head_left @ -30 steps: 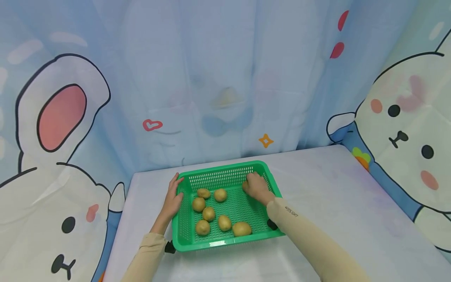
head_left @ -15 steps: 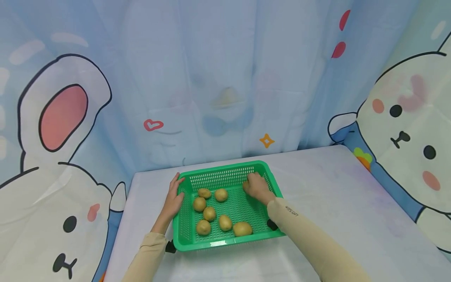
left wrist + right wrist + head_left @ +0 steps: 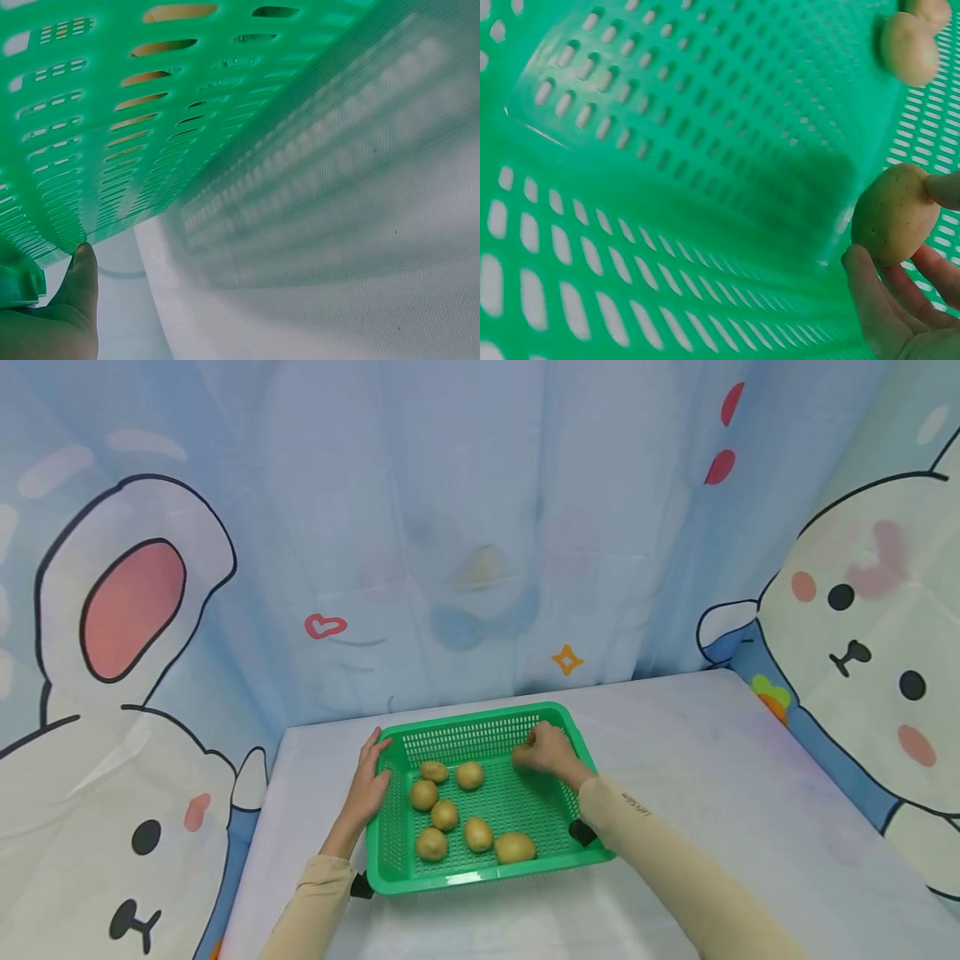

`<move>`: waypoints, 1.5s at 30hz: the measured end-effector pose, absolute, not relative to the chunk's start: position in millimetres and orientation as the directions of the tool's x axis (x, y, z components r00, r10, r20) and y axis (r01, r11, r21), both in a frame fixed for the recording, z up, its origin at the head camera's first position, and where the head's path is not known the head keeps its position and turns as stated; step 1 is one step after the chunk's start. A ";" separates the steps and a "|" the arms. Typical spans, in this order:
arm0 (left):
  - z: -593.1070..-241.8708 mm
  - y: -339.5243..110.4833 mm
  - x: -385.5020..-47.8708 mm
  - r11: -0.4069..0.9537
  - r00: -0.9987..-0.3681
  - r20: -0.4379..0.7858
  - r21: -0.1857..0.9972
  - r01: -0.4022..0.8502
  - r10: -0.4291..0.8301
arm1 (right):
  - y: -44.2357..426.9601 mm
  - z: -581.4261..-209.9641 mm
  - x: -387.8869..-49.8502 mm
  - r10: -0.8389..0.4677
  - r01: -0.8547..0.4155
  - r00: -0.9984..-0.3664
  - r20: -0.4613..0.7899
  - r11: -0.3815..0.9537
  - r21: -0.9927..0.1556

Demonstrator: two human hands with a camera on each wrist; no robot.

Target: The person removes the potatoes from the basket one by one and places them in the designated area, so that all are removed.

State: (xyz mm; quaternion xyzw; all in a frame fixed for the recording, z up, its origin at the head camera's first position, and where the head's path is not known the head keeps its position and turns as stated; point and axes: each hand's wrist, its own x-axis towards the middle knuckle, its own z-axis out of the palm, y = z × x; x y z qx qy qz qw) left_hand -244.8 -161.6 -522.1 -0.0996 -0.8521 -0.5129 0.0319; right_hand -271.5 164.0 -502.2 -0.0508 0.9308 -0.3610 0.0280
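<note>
A green plastic basket (image 3: 498, 881) with perforated walls stands on the table. My left hand (image 3: 367, 789) grips its left rim near the far corner; in the left wrist view one finger (image 3: 84, 262) lies against the outer wall. Inside the basket's far right corner, my right hand (image 3: 546, 752) pinches a potato (image 3: 896, 214) between thumb and fingers, mostly hidden behind the hand in the head view. Several more potatoes lie on the basket floor at the left and front, among them a round potato (image 3: 469, 775) and a larger oval potato (image 3: 515, 847).
The table (image 3: 720, 793) has a pale cloth and extends to the right of the basket. A light blue curtain (image 3: 465, 527) with cartoon rabbits hangs behind and at both sides. Black wrist straps show below the hands, the right strap (image 3: 582, 832) over the basket's right side.
My right hand has shifted slightly, its forearm swinging a little to the right, with the potato still held in the far right corner. The left hand and the other potatoes stay put.
</note>
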 end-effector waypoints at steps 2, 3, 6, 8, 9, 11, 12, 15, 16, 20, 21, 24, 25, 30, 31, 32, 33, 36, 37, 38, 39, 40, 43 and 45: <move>-522.4 -163.3 -244.4 0.459 -0.978 0.158 0.865 0.203 0.136 | 162.9 -495.7 -273.4 -0.123 -0.071 -0.992 -0.029 0.729 -0.680; -522.5 -164.2 -244.2 0.459 -0.979 0.154 0.866 0.199 0.134 | 162.4 -491.8 -274.4 -0.127 -0.065 -0.991 -0.040 0.725 -0.686; -523.8 -166.7 -244.3 0.458 -0.979 0.157 0.866 0.200 0.131 | 162.0 -477.1 -277.2 -0.138 -0.070 -0.989 -0.048 0.732 -0.677; -524.1 -168.1 -243.6 0.459 -0.978 0.162 0.865 0.203 0.128 | 163.4 -465.8 -278.5 -0.149 -0.080 -0.988 -0.045 0.737 -0.671; -524.4 -168.6 -243.6 0.456 -0.978 0.164 0.866 0.204 0.126 | 164.5 -460.0 -279.1 -0.150 -0.078 -0.987 -0.049 0.737 -0.671; -524.2 -169.5 -242.8 0.455 -0.978 0.164 0.867 0.204 0.126 | 167.9 -449.2 -280.2 -0.156 -0.085 -0.987 -0.046 0.733 -0.675; -524.1 -169.9 -242.6 0.455 -0.979 0.162 0.867 0.202 0.126 | 169.8 -444.3 -281.1 -0.160 -0.083 -0.986 -0.051 0.730 -0.679; -524.3 -170.5 -242.5 0.453 -0.980 0.151 0.871 0.193 0.127 | 177.3 -432.0 -284.8 -0.157 -0.061 -0.985 -0.076 0.716 -0.695; -524.4 -170.5 -242.4 0.453 -0.981 0.146 0.871 0.188 0.127 | 180.4 -428.8 -285.8 -0.159 -0.063 -0.984 -0.075 0.718 -0.693; -526.2 -169.1 -242.6 0.445 -0.979 0.159 0.873 0.201 0.130 | 195.5 -420.8 -290.4 -0.152 -0.052 -0.985 -0.080 0.706 -0.706; -526.5 -168.6 -242.8 0.442 -0.978 0.161 0.874 0.203 0.130 | 199.8 -420.3 -291.2 -0.150 -0.054 -0.986 -0.074 0.704 -0.708; -526.7 -167.3 -243.2 0.439 -0.977 0.166 0.874 0.208 0.132 | 213.8 -421.8 -293.3 -0.137 -0.046 -0.988 -0.066 0.682 -0.730; -526.7 -167.1 -243.3 0.437 -0.978 0.163 0.876 0.205 0.132 | 218.5 -422.8 -293.4 -0.132 -0.045 -0.989 -0.061 0.678 -0.734; -527.0 -167.4 -243.3 0.435 -0.978 0.161 0.877 0.203 0.131 | 243.2 -431.4 -291.7 -0.074 -0.006 -0.995 -0.060 0.672 -0.741; -527.2 -167.5 -243.1 0.434 -0.978 0.160 0.878 0.201 0.131 | 248.2 -433.8 -291.0 -0.060 0.004 -0.996 -0.060 0.671 -0.741; -527.6 -167.6 -243.2 0.435 -0.977 0.164 0.876 0.206 0.133 | 253.3 -436.3 -290.3 -0.044 0.018 -0.997 -0.064 0.671 -0.741; -527.7 -167.5 -243.3 0.438 -0.977 0.167 0.874 0.210 0.135 | 258.2 -438.8 -289.6 -0.027 0.035 -0.997 -0.071 0.672 -0.739; -527.4 -167.5 -243.2 0.444 -0.976 0.172 0.870 0.214 0.134 | 271.6 -445.7 -286.9 0.010 0.081 -0.995 -0.101 0.674 -0.735; -526.8 -167.3 -243.2 0.444 -0.977 0.169 0.871 0.210 0.130 | 275.8 -448.5 -286.4 0.022 0.096 -0.994 -0.110 0.674 -0.733; -526.1 -167.1 -243.2 0.443 -0.978 0.167 0.872 0.207 0.128 | 279.8 -450.9 -285.9 0.034 0.113 -0.992 -0.122 0.675 -0.729; -525.6 -166.7 -243.5 0.444 -0.977 0.168 0.872 0.209 0.130 | 283.9 -453.5 -285.6 0.045 0.127 -0.990 -0.130 0.678 -0.724; -524.9 -166.2 -243.9 0.445 -0.977 0.169 0.871 0.210 0.132 | 288.1 -455.9 -285.2 0.052 0.135 -0.989 -0.137 0.683 -0.718; -523.3 -164.1 -245.0 0.443 -0.975 0.170 0.870 0.215 0.139 | 300.2 -464.7 -284.4 0.088 0.172 -0.984 -0.155 0.701 -0.693; -523.4 -162.8 -245.8 0.446 -0.973 0.178 0.866 0.224 0.145 | 307.5 -471.2 -283.3 0.103 0.189 -0.981 -0.166 0.715 -0.673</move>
